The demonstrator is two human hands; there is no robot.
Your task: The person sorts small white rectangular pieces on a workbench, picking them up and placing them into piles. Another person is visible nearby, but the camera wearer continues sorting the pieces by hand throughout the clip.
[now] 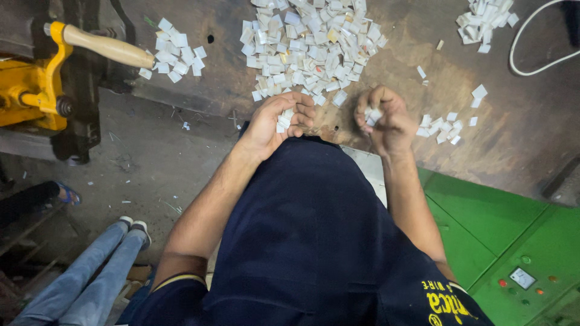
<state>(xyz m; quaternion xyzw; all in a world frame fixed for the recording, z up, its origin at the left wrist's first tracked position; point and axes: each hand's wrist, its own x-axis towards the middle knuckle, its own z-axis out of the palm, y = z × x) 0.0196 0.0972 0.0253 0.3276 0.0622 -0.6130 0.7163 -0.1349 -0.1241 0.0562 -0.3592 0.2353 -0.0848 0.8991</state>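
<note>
My left hand (279, 122) is curled around a small stack of white square pieces (284, 119) at the near edge of a worn brown worktable (519, 133). My right hand (386, 118) is closed on a few more white pieces (373, 115), held just above the table edge. Right beyond both hands lies a big heap of the same white pieces (308, 45). A small cluster of them (441, 128) lies to the right of my right hand. My dark blue shirt fills the lower middle of the view.
A yellow hand press with a wooden handle (106, 47) stands at the left, with a small pile of pieces (174, 57) beside it. Another pile (483, 21) and a white cable (531, 45) lie at far right. A green machine panel (513, 253) is lower right. Another person's jeans-clad legs (90, 271) are at lower left.
</note>
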